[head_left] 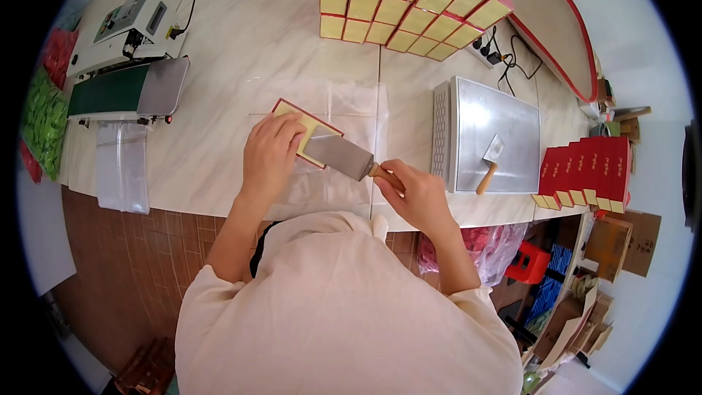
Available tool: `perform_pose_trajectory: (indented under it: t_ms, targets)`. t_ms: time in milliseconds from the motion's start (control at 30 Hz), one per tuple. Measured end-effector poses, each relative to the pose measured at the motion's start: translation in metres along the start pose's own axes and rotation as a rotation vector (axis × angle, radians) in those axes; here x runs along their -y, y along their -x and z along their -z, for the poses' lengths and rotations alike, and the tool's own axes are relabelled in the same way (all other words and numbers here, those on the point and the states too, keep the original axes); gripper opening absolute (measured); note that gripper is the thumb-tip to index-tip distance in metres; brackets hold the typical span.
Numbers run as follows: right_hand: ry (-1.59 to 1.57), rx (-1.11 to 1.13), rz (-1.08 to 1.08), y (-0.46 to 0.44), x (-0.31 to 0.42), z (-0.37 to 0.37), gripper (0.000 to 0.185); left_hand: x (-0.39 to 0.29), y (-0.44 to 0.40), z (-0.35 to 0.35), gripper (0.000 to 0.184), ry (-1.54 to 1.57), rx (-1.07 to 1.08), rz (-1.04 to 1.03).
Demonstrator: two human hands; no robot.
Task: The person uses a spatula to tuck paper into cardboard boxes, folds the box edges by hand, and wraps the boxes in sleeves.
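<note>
My left hand (272,148) is closed on the left side of a small box (308,129) with a red edge and a yellow face. In my right hand (414,194) is the wooden handle of a wide metal scraper (338,155). The scraper's flat blade points left and lies over the lower right part of the box's yellow face. Beneath and around the box, clear plastic film (358,102) is spread on the marbled table (227,51).
Stacked red and yellow boxes (409,4) stand at the back. On the right, a metal hotplate-like unit (504,121) bears a small spatula (491,157), with more red boxes (585,172) beyond it. A sealing machine (124,58) and plastic bags (122,168) are at the left.
</note>
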State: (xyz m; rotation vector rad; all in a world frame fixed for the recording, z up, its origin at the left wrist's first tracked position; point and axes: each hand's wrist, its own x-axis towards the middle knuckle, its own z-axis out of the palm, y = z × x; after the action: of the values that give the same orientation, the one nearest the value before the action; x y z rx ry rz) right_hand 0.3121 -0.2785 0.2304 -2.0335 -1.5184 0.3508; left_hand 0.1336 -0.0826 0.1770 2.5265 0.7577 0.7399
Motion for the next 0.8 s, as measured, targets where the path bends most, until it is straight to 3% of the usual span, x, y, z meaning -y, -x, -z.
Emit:
perform_pose_trajectory:
  t_ms: [233,800]
  targets:
    - [0.030,-0.039,0.022,-0.008,0.000,-0.011,0.015,0.003,0.000,-0.003,0.010,0.004,-0.085,-0.084]
    - [0.075,-0.072,0.035,-0.012,-0.005,-0.009,0.014,0.004,-0.001,-0.003,0.012,0.088,0.001,-0.052]
